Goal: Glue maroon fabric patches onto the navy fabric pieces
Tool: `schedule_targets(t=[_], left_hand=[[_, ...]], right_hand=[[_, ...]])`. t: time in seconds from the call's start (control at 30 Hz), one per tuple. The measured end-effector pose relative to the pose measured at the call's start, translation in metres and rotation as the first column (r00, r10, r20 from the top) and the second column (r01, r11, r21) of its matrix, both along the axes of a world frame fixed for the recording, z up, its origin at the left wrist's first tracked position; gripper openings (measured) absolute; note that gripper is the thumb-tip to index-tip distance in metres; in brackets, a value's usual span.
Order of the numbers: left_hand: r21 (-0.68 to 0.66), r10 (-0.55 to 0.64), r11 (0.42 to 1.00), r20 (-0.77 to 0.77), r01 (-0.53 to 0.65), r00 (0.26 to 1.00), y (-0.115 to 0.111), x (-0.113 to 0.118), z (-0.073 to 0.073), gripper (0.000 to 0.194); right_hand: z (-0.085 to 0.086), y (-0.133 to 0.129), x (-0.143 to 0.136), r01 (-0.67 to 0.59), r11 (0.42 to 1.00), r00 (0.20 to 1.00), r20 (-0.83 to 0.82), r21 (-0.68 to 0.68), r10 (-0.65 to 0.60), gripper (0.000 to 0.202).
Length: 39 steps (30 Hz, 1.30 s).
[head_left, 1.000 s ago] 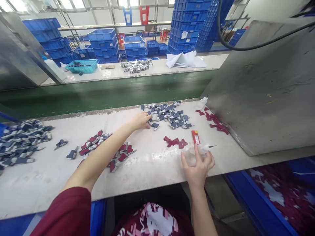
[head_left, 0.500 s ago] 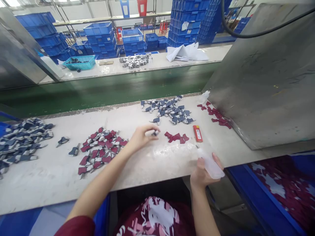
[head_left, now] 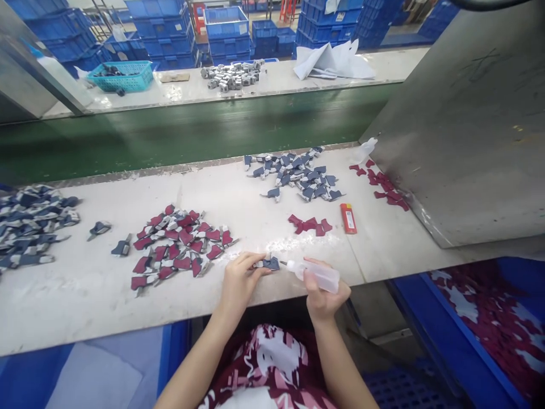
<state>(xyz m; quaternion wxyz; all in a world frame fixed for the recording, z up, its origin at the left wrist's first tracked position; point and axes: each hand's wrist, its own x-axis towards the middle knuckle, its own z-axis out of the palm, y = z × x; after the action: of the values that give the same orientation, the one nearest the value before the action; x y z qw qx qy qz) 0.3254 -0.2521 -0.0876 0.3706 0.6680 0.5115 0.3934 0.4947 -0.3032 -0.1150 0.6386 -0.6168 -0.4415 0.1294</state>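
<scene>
Pinched in the fingers of my left hand [head_left: 240, 281] is a small dark-blue and grey plastic part [head_left: 269, 263], held just above the worktable [head_left: 204, 304]. My right hand [head_left: 326, 298] wraps round a translucent squeeze bottle [head_left: 319, 275], tilted so its thin nozzle points left, at or very close to the part. Beyond the hands lie several loose maroon pieces [head_left: 309, 225] and a red lighter-like item [head_left: 348, 218]. A pile of maroon-and-grey parts [head_left: 183, 241] spreads left of my left hand.
Blue-and-grey parts [head_left: 298, 173] lie at the table's back, with another heap [head_left: 34, 227] far left. More maroon pieces [head_left: 389, 190] sit against a metal panel [head_left: 481, 142] on the right. A blue crate [head_left: 447, 318] of maroon pieces stands below right. Behind is a green strip [head_left: 204, 130].
My left hand has drawn back toward me with the blue part. My right hand has moved left with the bottle, bringing its nozzle to the part. The view has tilted down.
</scene>
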Motion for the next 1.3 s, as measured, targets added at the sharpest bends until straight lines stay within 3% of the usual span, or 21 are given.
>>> schedule_targets(t=[0.2, 0.6, 1.3], left_hand=[[0.038, 0.032, 0.999, 0.016, -0.032, 0.999, -0.0033, -0.0010, -0.0071, 0.011], [0.002, 0.058, 0.998, 0.019, -0.058, 0.998, -0.0033, 0.0005, -0.0061, 0.013], [0.003, 0.082, 0.997, 0.005, -0.082, 0.997, -0.0049, 0.0017, -0.0025, 0.009]], right_hand=[[0.0045, 0.0049, -0.0029, -0.029, 0.999, 0.999, 0.025, -0.032, 0.030, 0.018], [0.0035, 0.0057, -0.0026, -0.038, 0.998, 0.999, 0.031, -0.058, 0.040, 0.017], [0.0005, 0.0002, -0.0017, 0.099, 0.995, 0.994, 0.050, -0.029, -0.097, 0.024]])
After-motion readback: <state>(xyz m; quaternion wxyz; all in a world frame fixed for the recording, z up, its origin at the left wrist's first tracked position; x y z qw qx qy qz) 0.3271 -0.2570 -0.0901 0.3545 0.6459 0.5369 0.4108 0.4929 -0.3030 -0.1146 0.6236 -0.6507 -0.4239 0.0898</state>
